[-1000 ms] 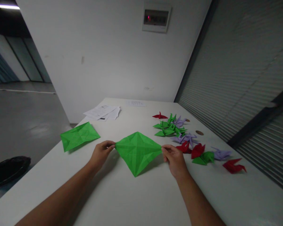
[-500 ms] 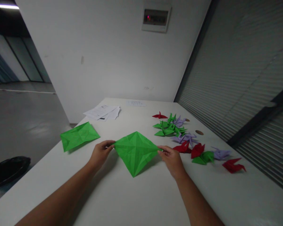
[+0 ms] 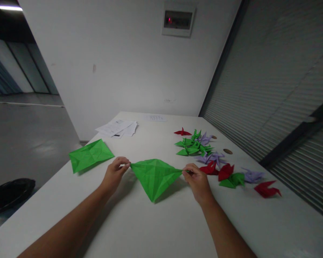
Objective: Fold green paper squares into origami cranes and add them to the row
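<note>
A creased sheet of green origami paper (image 3: 155, 179) is stretched between my two hands, turned so that one corner points toward me. My left hand (image 3: 115, 172) pinches its left corner, and my right hand (image 3: 197, 181) pinches the right one. The far part of the sheet bows back, so its top edge looks rounded, while the near corner hangs close to the table. To the left lies a second creased green sheet (image 3: 91, 156), untouched. Folded paper cranes in green, purple and red spread out beyond my right hand, among them a red crane (image 3: 267, 189).
The white table (image 3: 161, 229) meets a wall at its far end. Printed papers (image 3: 118, 128) lie at the back left. Along the right side run window blinds (image 3: 280, 71). A black-lined bin (image 3: 10, 193) stands on the floor at left.
The far corner of the green sheet has dropped and curled back, turning the flat diamond into a bowed shape. Both hands keep their pinch on the side corners, with slightly shifted fingers.
</note>
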{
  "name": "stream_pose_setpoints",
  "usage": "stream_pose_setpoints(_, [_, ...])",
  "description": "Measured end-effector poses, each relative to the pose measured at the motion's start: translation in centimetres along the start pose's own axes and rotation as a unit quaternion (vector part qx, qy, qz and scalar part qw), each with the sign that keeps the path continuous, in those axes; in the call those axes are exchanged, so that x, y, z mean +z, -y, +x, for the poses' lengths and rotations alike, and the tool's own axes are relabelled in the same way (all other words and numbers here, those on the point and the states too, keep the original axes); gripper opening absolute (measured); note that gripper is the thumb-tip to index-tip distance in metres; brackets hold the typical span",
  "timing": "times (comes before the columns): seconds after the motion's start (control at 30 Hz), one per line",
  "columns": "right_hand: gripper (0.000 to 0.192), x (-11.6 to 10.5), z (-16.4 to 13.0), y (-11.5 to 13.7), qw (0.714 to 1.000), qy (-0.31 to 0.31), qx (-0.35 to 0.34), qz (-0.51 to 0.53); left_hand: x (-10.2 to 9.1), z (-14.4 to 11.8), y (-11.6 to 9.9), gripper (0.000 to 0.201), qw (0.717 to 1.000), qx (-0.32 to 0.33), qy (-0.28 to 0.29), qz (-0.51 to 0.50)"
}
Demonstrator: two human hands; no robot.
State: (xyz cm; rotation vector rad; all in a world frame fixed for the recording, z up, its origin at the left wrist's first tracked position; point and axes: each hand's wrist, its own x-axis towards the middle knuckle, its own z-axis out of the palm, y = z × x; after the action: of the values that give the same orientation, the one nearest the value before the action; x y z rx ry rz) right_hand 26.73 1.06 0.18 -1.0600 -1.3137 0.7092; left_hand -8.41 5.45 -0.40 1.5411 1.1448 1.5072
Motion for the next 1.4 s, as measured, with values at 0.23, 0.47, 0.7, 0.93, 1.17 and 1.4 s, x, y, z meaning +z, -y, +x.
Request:
stream_pose_setpoints(0.23, [0.031,0.2,-0.6,0.4,0.993,0.036,0.080,0.080,0.3,-0.3,0.0,0.018,0.991,-0.040,0.026,-0.124])
stream_pose_setpoints(0.47, [0.035,0.5,-0.4,0.3,0.987,0.006,0.095,0.127,0.4,-0.5,-0.6,0.023,0.983,-0.079,0.029,-0.164])
stream_pose_setpoints(0.7, [0.031,0.6,0.0,-0.3,0.987,0.020,0.159,0.012,0.6,-0.2,-0.3,0.039,0.972,-0.202,0.042,-0.111])
stream_pose_setpoints(0.93, [0.021,0.4,-0.1,-1.8,0.973,0.058,0.181,-0.130,0.5,0.0,0.9,0.032,0.978,-0.181,0.081,0.063])
stream_pose_setpoints(1.17, [0.014,0.4,-0.2,-2.4,0.954,0.092,0.153,-0.241,0.0,0.3,1.9,0.013,0.969,-0.106,0.101,0.198])
stream_pose_setpoints(1.4, [0.010,0.5,-0.5,-2.5,0.943,0.112,0.116,-0.290,0.8,-1.2,0.6,0.019,0.901,0.197,0.193,0.335])
